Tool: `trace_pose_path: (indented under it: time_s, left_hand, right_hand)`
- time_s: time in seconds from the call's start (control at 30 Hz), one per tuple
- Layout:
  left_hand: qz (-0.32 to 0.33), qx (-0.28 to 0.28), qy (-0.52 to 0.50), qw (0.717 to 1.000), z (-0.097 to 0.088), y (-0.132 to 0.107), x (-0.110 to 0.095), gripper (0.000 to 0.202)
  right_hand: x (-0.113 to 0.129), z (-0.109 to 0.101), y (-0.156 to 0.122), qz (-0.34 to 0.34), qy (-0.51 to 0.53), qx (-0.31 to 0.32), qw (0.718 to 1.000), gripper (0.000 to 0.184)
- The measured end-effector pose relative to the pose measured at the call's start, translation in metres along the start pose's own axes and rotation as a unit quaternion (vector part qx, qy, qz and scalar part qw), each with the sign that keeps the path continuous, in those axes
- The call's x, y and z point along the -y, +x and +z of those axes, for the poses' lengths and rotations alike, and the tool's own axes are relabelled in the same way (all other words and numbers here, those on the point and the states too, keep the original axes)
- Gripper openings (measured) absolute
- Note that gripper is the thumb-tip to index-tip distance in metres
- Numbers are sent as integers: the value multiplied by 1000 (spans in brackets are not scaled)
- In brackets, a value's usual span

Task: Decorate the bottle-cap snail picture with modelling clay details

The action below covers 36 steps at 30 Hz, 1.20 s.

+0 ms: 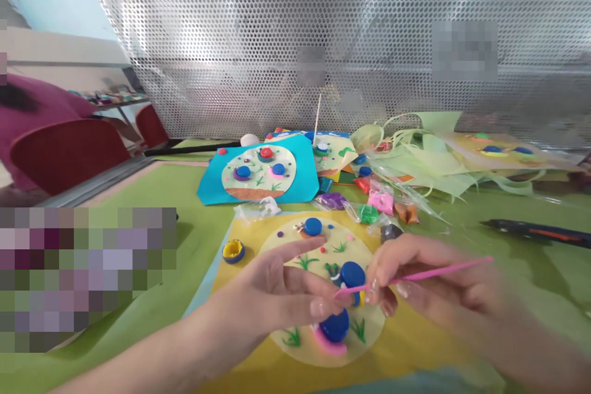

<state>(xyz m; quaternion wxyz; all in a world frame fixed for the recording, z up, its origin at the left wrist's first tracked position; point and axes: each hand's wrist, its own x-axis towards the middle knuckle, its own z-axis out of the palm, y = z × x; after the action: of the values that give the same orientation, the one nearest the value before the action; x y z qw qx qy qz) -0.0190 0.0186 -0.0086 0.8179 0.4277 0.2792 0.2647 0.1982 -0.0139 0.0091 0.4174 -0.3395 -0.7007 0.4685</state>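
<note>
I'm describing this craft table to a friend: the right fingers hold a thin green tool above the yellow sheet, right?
Not quite: the thin tool is pink, as the head view shows. The right fingers do hold it above the yellow sheet.

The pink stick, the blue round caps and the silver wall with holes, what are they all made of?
Pink stick: probably plastic, since it is thin, straight and evenly bright pink, though I can't be sure.
Blue round caps: likely hard plastic, with neat round edges and a slight shine.
Silver wall: looks like metal, grey and gleaming, with rows of small holes.
</note>
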Motion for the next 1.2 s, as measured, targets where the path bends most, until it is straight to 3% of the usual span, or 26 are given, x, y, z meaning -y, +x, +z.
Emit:
trace_pose_path:
  time_s: [0.23,0.4,0.63,0.77,0.93,1.07,1.2]
  left_hand:
    - [25,-58,16,998,2,-1,-1,66]
    - [57,-60,32,996,6,-4,-4,79]
    - [139,-105,144,974,11,-9,-5,84]
    - [164,-119,153,967,17,-10,-5,93]
    - [156,-116,136,972,18,-10,-4,96]
    - [158,-96,137,973,14,-11,-3,97]
    - [161,-97,144,972,13,-12,-3,96]
  right_hand:
    - [-1,0,-1,-14,-15,-1,1000,12]
    - [3,0,0,13,-16,-4,1000,13]
    - [3,1,0,9,19,-1,1000,13]
    - [5,3,-1,16,59,-7,998,12]
    - [7,13,-3,42,143,-80,986,7]
    - [7,12,-5,22,87,-126,988,7]
    - [5,2,-6,-18,30,-69,997,10]
